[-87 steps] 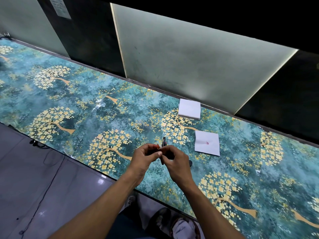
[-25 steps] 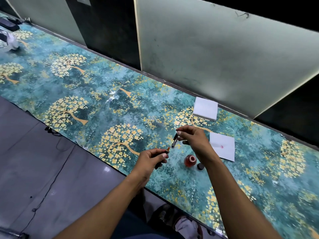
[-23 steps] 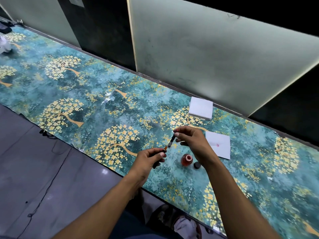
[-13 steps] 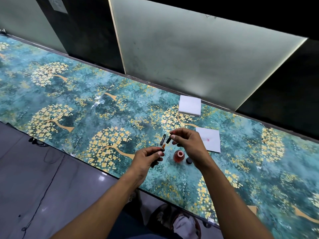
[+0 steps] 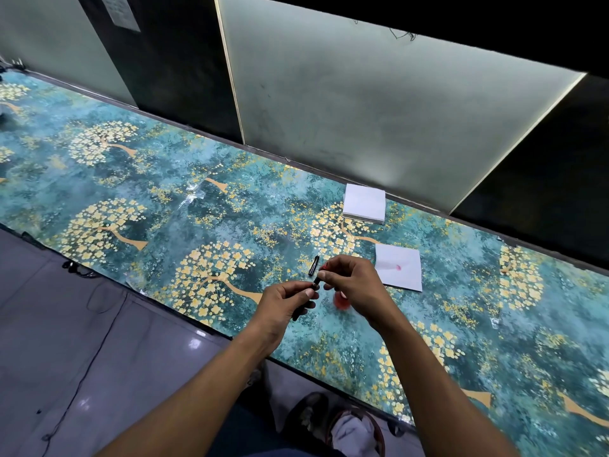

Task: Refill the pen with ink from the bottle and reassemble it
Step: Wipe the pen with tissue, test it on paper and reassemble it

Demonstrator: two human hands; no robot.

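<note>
My left fingers (image 5: pixel 308 293) pinch the dark pen barrel (image 5: pixel 300 312), its near end poking out below my left hand (image 5: pixel 283 305); my right fingers (image 5: pixel 324 275) pinch the small nib section (image 5: pixel 316 281), which now meets the barrel's open end. Half a second ago the two pieces were apart, with my right hand (image 5: pixel 354 285) higher over the table (image 5: pixel 164 199); they have since closed together, so I judge the filling done and the screwing-together begun. The red ink bottle (image 5: pixel 341 301) stands just behind my right hand, mostly hidden, its cap out of sight. The pen cap (image 5: pixel 314 265) lies on the table just beyond my fingers. Farther right lie an ink-spotted paper (image 5: pixel 400 268) and a white paper stack (image 5: pixel 364 204)
</note>
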